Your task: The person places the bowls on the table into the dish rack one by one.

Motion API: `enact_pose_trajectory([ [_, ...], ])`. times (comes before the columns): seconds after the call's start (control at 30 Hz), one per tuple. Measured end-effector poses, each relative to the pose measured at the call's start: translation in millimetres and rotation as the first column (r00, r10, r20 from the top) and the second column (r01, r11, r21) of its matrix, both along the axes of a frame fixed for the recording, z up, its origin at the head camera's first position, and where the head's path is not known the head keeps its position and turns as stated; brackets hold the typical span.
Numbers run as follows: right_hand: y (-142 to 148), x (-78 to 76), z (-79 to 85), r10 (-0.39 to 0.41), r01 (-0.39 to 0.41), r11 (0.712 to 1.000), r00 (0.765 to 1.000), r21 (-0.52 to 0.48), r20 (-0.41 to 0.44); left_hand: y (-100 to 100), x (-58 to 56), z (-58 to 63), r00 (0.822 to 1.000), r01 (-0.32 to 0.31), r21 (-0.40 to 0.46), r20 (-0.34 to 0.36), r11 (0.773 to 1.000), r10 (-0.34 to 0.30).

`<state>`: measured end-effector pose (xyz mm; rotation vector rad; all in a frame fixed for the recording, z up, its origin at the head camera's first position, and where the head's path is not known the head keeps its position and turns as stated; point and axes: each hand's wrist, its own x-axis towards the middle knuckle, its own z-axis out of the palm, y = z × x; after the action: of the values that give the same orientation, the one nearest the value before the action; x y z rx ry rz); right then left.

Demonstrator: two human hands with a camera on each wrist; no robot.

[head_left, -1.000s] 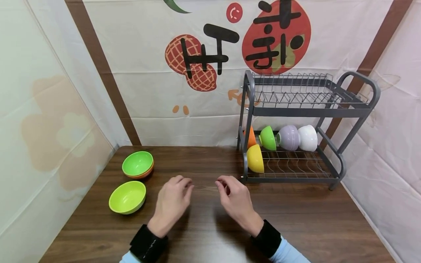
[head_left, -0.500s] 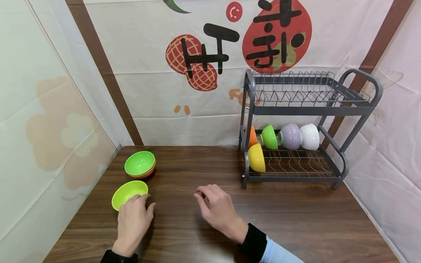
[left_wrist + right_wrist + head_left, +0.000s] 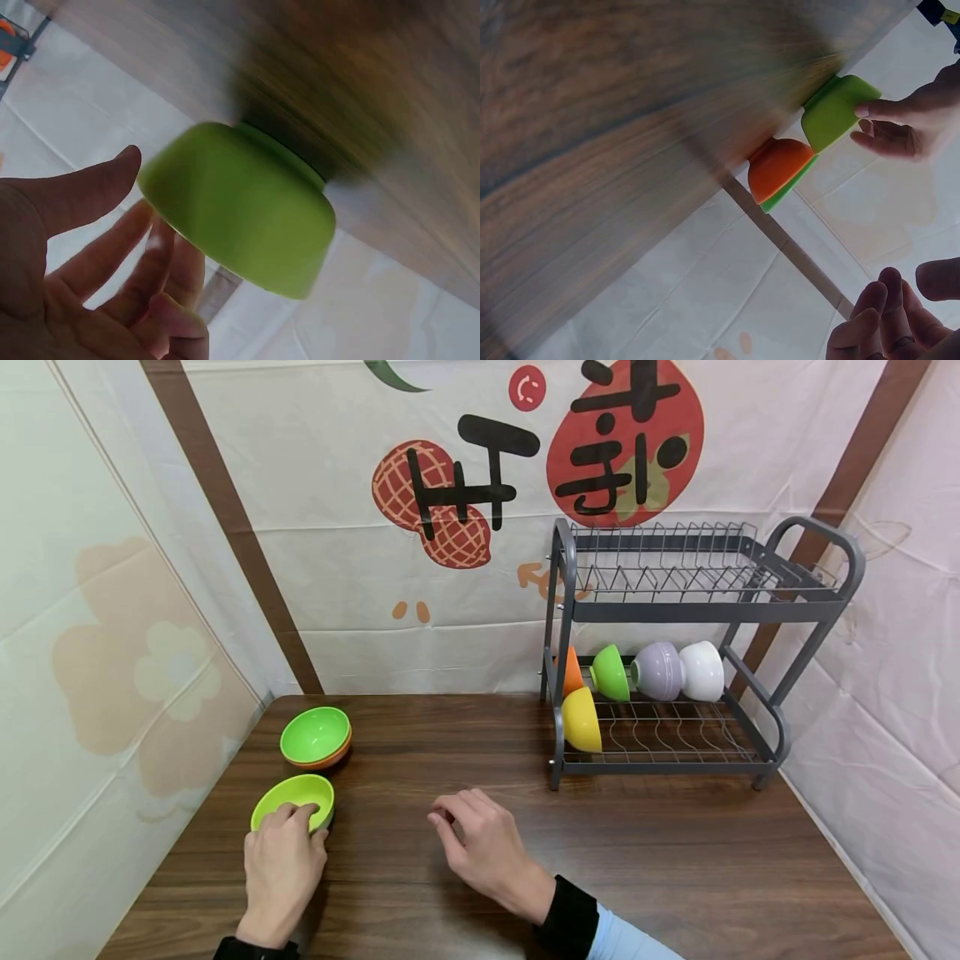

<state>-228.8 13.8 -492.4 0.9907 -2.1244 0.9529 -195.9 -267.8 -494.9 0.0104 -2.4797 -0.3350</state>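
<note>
A lime-green bowl stands upright on the table's left side. My left hand pinches its near right rim, fingers over the edge inside and thumb at the outer wall. The left wrist view shows the bowl from the side, its foot by the tabletop. Just behind it sits a brighter green bowl nested in an orange bowl. My right hand hovers over the middle of the table, fingers loosely bent and holding nothing; thumb and fingertips stand apart in the right wrist view.
A grey two-tier dish rack stands at the back right. Its lower tier holds a yellow bowl, an orange one, a green one, a lilac one and a white one, on their sides. Printed cloth walls surround the table.
My left hand has moved left from mid-table to the lime-green bowl and taken its rim. My right hand has drifted left and slightly nearer. The bowls and rack have stayed put.
</note>
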Motion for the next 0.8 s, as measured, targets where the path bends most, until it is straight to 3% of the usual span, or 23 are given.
enact_pose_trajectory([
  [0.23, -0.1, 1.4, 0.4, 0.002, -0.002, 1.0, 1.0, 0.003, -0.008, -9.5, -4.6, -0.5, 0.997, 0.039, -0.025, 0.071, 0.999, -0.037],
  [0.33, -0.4, 0.5, -0.5, -0.003, 0.003, 1.0, 1.0, 0.004, -0.031, -10.1, -5.9, -2.0, 0.997, 0.045, -0.025, 0.068, 0.999, -0.043],
  [0.57, -0.2, -0.1, 1.6, -0.006, 0.006, 1.0, 1.0, -0.015, -0.029, -8.0, -5.5, -2.9, 0.998, 0.052, -0.023, -0.041, 0.998, -0.053],
  [0.8, 3.6, -1.4, 6.2, -0.024, 0.024, 1.0, 0.999, -0.011, -0.023, 4.1, 1.1, 7.2, 0.986, 0.081, -0.019, -0.147, 0.997, -0.083],
])
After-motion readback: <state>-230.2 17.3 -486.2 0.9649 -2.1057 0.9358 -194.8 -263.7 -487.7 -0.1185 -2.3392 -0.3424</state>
